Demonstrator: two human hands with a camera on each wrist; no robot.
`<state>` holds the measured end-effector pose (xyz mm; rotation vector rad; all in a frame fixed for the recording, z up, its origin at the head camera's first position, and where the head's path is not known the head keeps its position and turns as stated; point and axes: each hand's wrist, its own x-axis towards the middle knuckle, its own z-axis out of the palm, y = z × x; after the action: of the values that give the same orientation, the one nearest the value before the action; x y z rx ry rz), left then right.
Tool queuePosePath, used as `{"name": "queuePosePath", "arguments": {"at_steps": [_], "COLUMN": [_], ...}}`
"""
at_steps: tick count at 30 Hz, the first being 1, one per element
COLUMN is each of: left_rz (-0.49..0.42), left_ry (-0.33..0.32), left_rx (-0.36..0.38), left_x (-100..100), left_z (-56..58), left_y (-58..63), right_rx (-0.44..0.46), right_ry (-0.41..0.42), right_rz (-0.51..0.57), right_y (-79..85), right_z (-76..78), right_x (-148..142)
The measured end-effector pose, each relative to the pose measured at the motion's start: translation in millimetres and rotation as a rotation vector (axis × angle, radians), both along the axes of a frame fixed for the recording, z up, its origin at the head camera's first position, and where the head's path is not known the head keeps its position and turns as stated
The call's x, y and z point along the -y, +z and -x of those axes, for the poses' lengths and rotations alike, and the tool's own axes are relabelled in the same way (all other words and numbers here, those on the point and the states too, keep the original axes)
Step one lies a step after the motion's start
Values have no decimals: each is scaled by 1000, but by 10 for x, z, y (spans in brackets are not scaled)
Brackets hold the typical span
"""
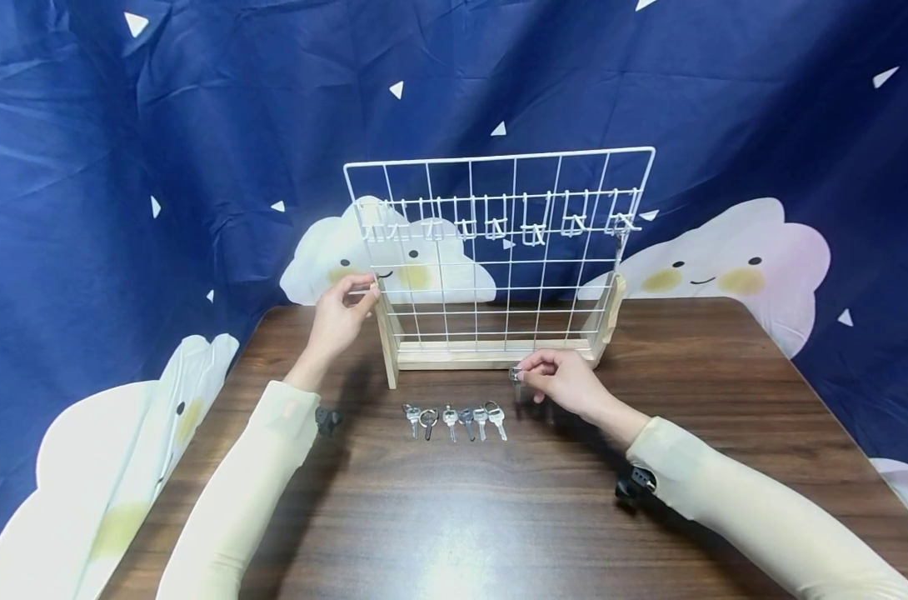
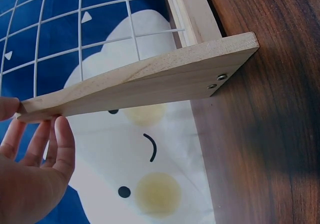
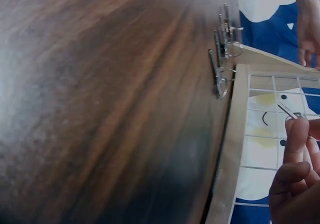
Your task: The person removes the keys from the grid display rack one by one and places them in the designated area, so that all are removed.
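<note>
A white wire grid rack (image 1: 508, 262) stands in a wooden frame at the back of the table. My left hand (image 1: 338, 315) holds the upper end of the frame's left wooden side piece (image 2: 145, 79), thumb on one side and fingers on the other. My right hand (image 1: 566, 382) pinches a key (image 1: 516, 377) by its head, above the table just in front of the rack's base; in the right wrist view the key's blade (image 3: 286, 109) sticks out past the fingertips. Left of that hand, several keys with rings (image 1: 451, 422) lie in a row.
White hooks (image 1: 532, 232) line the upper part of the grid. From the rightmost hook hangs a small dark metal item (image 1: 620, 247), too small to tell. The brown wooden table (image 1: 439, 508) reaches back to a blue curtain (image 1: 222, 125) with cloud prints.
</note>
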<state>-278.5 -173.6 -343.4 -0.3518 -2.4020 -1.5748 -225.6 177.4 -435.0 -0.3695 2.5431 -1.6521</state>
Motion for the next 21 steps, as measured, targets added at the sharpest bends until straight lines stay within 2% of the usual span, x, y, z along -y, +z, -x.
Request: {"name": "queuePosePath", "arguments": {"at_steps": [9, 21], "left_rz": [-37, -29], "left_ry": [-11, -10], "left_rx": [14, 7], "left_x": [5, 18], "left_z": [15, 14], "left_y": [-21, -22], "right_rx": [106, 145], "right_ry": [88, 85], "right_rz": [-58, -121], "right_y": [-182, -359], "right_z": [12, 9], "right_x": [34, 69]}}
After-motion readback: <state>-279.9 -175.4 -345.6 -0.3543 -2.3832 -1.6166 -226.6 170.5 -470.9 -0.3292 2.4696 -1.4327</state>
